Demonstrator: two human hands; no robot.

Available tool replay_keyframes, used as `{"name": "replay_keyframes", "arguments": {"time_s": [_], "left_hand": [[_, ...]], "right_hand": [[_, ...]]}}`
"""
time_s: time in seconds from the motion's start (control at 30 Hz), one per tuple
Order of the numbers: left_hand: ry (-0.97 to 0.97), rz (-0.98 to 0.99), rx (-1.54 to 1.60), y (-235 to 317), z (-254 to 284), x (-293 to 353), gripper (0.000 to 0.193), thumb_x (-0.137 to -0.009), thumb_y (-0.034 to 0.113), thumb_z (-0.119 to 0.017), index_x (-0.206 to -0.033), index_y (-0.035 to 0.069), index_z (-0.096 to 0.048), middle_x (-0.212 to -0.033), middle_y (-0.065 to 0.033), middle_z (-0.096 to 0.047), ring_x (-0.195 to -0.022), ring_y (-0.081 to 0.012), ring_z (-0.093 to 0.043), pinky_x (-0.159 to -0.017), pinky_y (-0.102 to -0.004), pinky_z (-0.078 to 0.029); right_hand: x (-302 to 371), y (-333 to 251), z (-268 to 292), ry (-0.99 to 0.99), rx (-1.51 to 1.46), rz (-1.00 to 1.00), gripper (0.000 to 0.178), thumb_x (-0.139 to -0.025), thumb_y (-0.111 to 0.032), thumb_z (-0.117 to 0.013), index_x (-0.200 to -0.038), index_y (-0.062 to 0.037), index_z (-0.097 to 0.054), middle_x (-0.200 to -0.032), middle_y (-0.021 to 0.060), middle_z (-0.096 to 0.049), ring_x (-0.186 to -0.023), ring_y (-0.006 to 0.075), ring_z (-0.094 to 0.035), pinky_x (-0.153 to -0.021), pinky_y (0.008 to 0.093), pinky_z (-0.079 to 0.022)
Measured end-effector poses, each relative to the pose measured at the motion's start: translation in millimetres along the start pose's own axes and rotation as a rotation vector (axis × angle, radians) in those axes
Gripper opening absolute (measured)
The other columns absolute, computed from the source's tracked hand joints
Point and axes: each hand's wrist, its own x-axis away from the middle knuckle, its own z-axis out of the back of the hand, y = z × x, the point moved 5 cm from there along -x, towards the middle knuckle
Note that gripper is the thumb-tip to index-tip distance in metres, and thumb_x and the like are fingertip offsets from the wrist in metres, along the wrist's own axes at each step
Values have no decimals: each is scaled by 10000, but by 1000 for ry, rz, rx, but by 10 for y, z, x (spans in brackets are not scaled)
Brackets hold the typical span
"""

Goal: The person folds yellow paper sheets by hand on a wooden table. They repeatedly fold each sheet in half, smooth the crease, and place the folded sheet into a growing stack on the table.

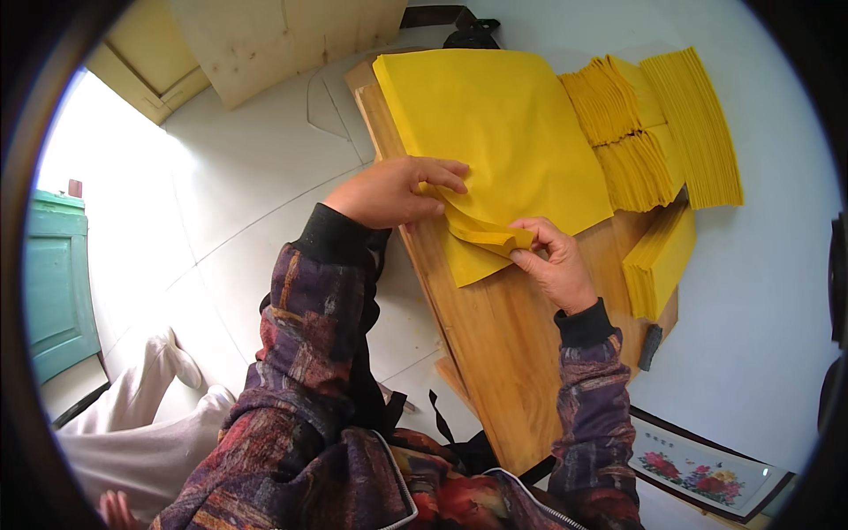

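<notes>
Head view, looking down on a wooden table (495,353) that runs from 12 o'clock toward 6 o'clock. A large stack of yellow paper sheets (503,132) lies on the table's far end, at about 12 o'clock from the hands. The left hand (397,190) rests palm down on the near left part of that stack, fingers together and pressing flat on the top sheet, not clamped on anything. The right hand (552,261), at roughly 4 o'clock from the left hand, pinches a folded edge of yellow paper (490,234) between thumb and fingers; the fold lies between the two hands, at the near corner of the top sheet. At 2 o'clock on the table, fanned piles of folded yellow paper (654,124) lie in overlapping rows, touching one another, with a further squared pile (658,261) at 3 o'clock near the table's right edge. A small dark object (651,346) sits at the table's right edge at 4 o'clock; its kind cannot be told. At 5 o'clock, beside the table, lies a framed picture with red flowers (702,477) on a pale ground. A teal cabinet (53,283) stands at 9 o'clock. Both forearms wear dark patterned sleeves with black cuffs.
</notes>
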Motion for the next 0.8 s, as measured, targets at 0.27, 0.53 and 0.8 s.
{"name": "replay_keyframes", "arguments": {"time_s": [0.27,0.53,0.8], "left_hand": [[184,-302,-386,91,-85,-138,165,-837,43,-622,-983,-8,-681,-1203,-107,-651,-930,-222,-664,-806,-296,-524],[122,77,-22,-7,-117,-175,200,-855,57,-594,-1026,-32,-647,-1142,-68,-680,-671,-122,-612,-570,-241,-509],[79,16,75,-3,-70,-200,307,-870,147,-642,-1136,-8,-644,-1081,-81,-687,-517,-128,-570,-527,-255,-503]], "right_hand": [[-15,-2,-7,45,-88,-56,243,-843,-7,-656,-1084,-8,-627,-922,-38,-581,-810,53,-516,-741,194,-422],[2,47,-28,85,-176,-23,108,-920,-118,-628,-914,-17,-588,-801,-67,-490,-745,44,-425,-680,198,-380],[-49,98,-25,213,-255,-71,183,-930,-106,-623,-789,-49,-521,-757,-78,-450,-702,26,-380,-623,183,-333]]}}
